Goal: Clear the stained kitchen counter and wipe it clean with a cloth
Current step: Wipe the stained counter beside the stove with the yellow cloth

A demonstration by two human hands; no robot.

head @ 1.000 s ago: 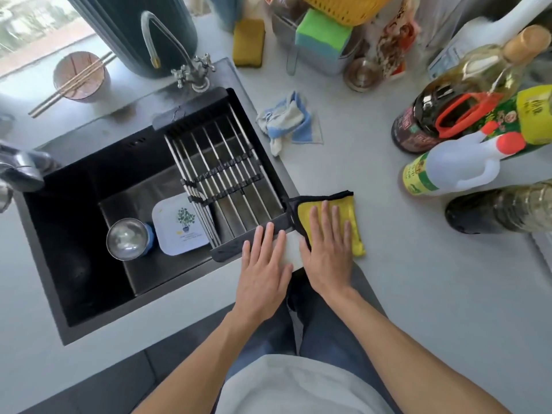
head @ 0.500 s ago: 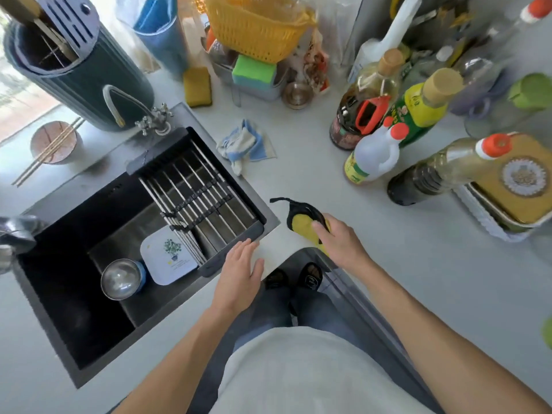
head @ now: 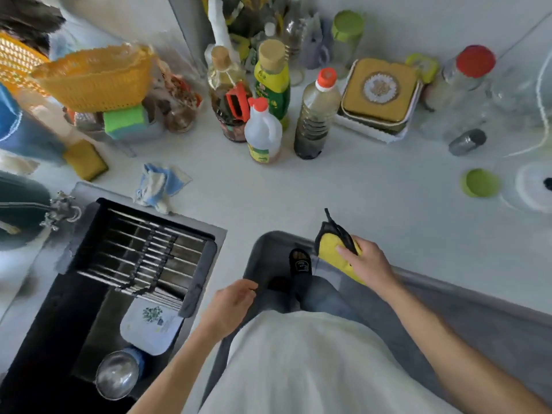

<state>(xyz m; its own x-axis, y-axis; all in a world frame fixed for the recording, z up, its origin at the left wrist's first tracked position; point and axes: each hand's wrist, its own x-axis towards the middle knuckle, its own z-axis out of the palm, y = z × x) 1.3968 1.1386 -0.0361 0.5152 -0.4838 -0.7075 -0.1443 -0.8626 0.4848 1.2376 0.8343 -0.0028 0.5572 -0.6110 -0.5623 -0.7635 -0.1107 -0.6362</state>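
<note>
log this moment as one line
right hand: grips yellow cloth at counter edge | left hand: empty, off counter | bottles uncleared

— What can't you make out?

— The yellow cloth (head: 330, 249) mostly: the right hand (head: 366, 261) covers its middle, and its lower end slips behind the wrist. The left hand (head: 230, 306) curls inward, so its fingertips are hidden.

— And at the edges?

— The sink (head: 38, 339) runs off the bottom left corner, the orange basket (head: 95, 79) smears with blur (its contents unreadable), and the clear glassware (head: 519, 94) at right is cut by the frame.

— Bottle labels?

— Too small to read.
</note>
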